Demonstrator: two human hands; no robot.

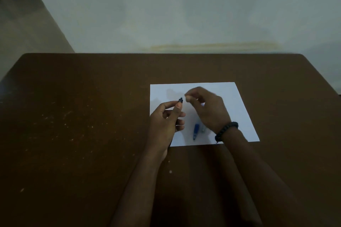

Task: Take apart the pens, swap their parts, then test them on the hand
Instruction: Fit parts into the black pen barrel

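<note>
My left hand (167, 121) grips a dark pen (180, 100) above the left part of a white sheet of paper (239, 108); only the pen's top end shows above my thumb. My right hand (206, 108) hovers just right of that end, its fingers curled and blurred, fingertips pinched close to the pen's tip. Whether they hold a small part is unclear. A blue pen (196, 131) lies on the paper below my right hand, with a pale clear piece (203, 129) beside it.
The paper lies on a dark brown table (83, 125) with scattered pale specks. A pale wall rises behind the table's far edge. A dark braided band (226, 131) circles my right wrist.
</note>
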